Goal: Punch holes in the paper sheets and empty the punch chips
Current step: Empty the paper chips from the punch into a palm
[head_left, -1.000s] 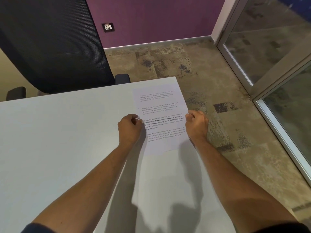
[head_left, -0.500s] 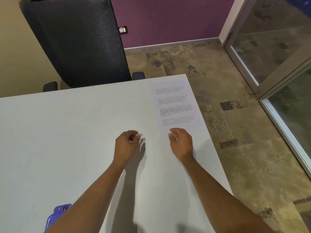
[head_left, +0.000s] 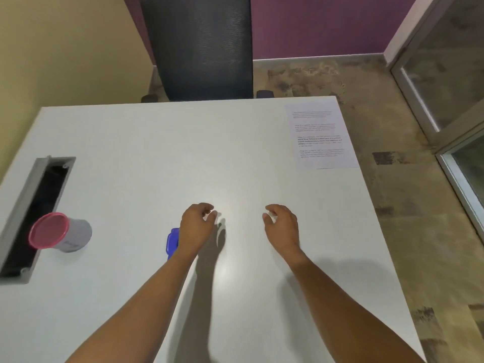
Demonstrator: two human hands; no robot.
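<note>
While hands [head_left: 239,226] hover apart, loosely curled, empty: flat printed sheet [head_left: 320,138] on smooth white table [head_left: 157,153]

White table [head_left: 157,158] with a grey cable tray [head_left: 15,224] at left. Black mesh chair [head_left: 201,45] behind. Yellow and purple walls, mottled carpet [head_left: 392,231], glass door [head_left: 450,74] at right.
</note>
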